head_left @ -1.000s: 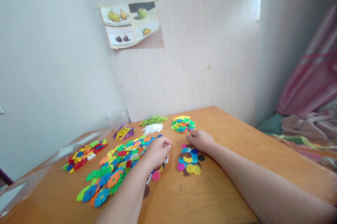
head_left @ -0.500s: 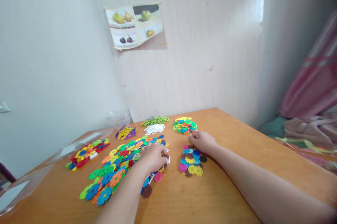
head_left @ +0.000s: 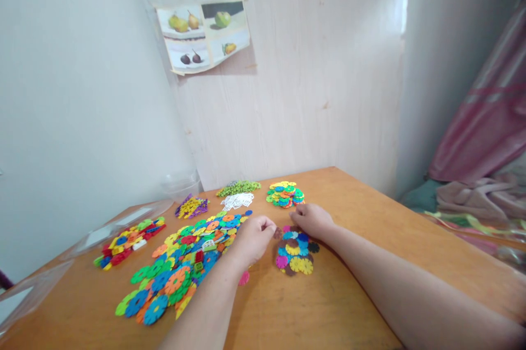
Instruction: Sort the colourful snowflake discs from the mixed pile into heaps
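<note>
My left hand (head_left: 255, 239) is closed in a pinch on a small brown notched disc (head_left: 278, 233), just left of a small pile of notched discs (head_left: 294, 250) in pink, blue, yellow and brown. Behind that pile rests my right hand (head_left: 314, 221), its fingers curled downward and touching or nearly touching the discs; whatever they may hold is hidden. Under and beside my left forearm spreads a large mixed heap of notched discs (head_left: 176, 280), with a few building bricks (head_left: 199, 261) among them. Past my right hand lies a pile of green, yellow and blue discs (head_left: 285, 194).
Along the back of the wooden table (head_left: 349, 196) lie white pieces (head_left: 238, 201), green pieces (head_left: 239, 188) and purple and yellow pieces (head_left: 191, 207). Coloured bricks (head_left: 128, 243), clear plastic bags (head_left: 96, 236) and a clear tub (head_left: 181, 184) are at the left.
My left hand has moved right, off the large heap toward the small pile, with a brown disc now in its fingers. My right hand stays about where it was. The view has shifted slightly.
</note>
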`<state>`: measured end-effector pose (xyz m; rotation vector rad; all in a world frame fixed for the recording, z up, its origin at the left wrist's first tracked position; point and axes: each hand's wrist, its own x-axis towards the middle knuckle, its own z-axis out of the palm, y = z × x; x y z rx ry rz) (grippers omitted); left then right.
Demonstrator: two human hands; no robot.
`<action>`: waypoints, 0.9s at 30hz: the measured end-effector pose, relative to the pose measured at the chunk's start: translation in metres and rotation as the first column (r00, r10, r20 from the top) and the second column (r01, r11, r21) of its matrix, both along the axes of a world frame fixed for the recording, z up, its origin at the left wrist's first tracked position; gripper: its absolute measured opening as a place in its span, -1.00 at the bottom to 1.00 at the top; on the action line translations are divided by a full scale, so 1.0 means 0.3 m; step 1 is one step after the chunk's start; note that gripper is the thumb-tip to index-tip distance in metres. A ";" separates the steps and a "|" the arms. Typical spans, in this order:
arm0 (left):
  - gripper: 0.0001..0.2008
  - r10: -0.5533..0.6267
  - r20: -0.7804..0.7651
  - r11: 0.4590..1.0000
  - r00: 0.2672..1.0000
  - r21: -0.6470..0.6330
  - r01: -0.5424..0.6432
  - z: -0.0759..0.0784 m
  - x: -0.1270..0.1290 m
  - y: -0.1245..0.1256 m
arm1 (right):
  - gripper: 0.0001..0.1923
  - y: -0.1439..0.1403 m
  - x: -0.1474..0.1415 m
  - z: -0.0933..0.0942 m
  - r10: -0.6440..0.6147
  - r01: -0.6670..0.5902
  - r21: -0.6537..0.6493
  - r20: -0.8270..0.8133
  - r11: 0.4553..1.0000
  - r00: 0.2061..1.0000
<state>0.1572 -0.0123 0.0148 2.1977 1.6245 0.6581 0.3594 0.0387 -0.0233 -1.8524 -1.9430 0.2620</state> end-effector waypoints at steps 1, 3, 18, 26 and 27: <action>-0.78 -0.017 0.033 1.000 0.999 -0.016 0.018 -0.006 0.017 -0.002 | -0.60 0.000 0.000 -0.001 0.000 0.000 0.006 -0.001 1.000 1.000; -0.79 -0.048 0.084 0.998 0.995 -0.042 0.052 -0.017 0.045 -0.008 | -0.60 0.000 0.001 -0.002 0.002 -0.002 0.016 -0.004 1.000 1.000; -0.73 0.001 -0.155 0.999 0.988 -0.036 -0.006 0.057 -0.180 -0.051 | -0.63 0.003 0.006 -0.002 0.025 -0.025 -0.007 -0.011 1.000 1.000; -0.87 0.009 -0.451 0.999 0.893 0.044 0.012 0.074 -0.198 -0.121 | -0.59 -0.005 0.001 0.007 0.026 -0.026 -0.009 -0.007 1.000 1.000; -0.88 0.023 -0.451 0.999 0.892 0.052 0.000 0.070 -0.196 -0.123 | -0.59 -0.004 0.001 0.008 0.024 -0.024 -0.008 -0.007 1.000 1.000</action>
